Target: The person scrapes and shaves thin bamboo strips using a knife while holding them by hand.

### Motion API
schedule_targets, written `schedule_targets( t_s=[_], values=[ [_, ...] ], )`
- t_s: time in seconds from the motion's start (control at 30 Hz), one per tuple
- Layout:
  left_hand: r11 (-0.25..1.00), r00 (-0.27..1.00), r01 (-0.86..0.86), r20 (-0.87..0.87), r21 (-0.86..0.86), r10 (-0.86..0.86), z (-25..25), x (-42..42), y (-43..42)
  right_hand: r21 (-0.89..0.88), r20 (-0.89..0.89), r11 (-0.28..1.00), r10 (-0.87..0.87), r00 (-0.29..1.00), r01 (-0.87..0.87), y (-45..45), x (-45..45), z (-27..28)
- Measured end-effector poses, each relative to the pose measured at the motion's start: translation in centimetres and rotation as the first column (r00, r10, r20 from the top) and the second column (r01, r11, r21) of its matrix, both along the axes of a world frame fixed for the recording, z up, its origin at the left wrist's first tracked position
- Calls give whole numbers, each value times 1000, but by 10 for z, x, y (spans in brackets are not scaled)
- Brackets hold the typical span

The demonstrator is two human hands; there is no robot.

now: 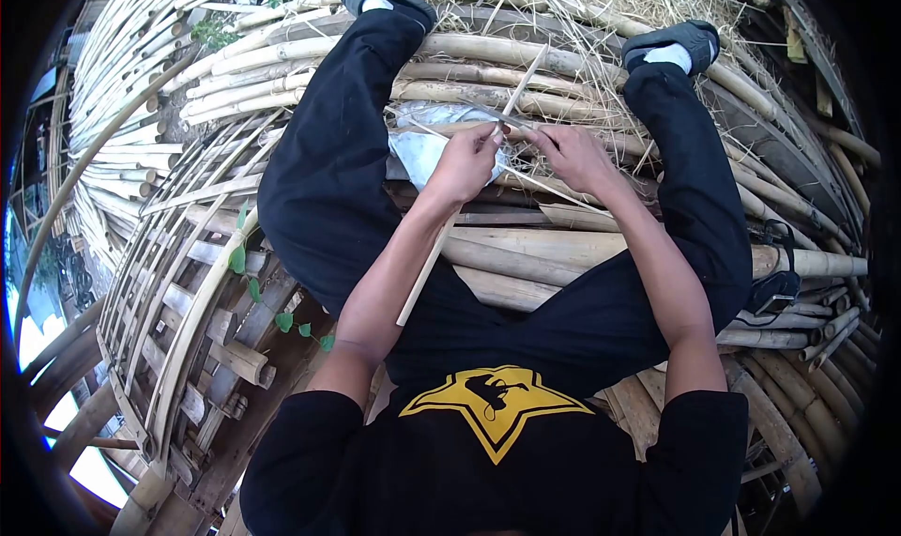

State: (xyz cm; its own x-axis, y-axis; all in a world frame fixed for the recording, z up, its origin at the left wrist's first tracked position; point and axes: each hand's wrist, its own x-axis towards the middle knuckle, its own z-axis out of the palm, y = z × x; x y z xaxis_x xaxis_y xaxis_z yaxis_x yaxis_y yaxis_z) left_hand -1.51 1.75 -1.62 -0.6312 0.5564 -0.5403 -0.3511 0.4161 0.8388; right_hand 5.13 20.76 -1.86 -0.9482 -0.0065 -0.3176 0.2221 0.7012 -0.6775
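My left hand is closed, thumb and fingers pinching a long pale bamboo strip. The strip slants from beyond my hands down over my left thigh. My right hand is closed beside it, fingers wrapped round what looks like a knife; its thin grey blade points left across the strip, and its handle is hidden in my grip. Below the hands lies a crumpled whitish-blue plastic sheet. Another thin strip runs off to the lower right, under my right wrist.
Bamboo poles lie beneath and between my spread legs. A slatted bamboo frame stands on the left, with a green vine beside it. Straw and shavings cover the far ground. A black strapped case rests at right.
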Motion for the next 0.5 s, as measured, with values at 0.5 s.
schedule_targets(
  t_s=[0.5],
  values=[
    [996, 986, 43, -157, -75, -55, -11, 4, -5, 184, -112, 983, 17, 994, 4, 15, -2, -26]
  ],
)
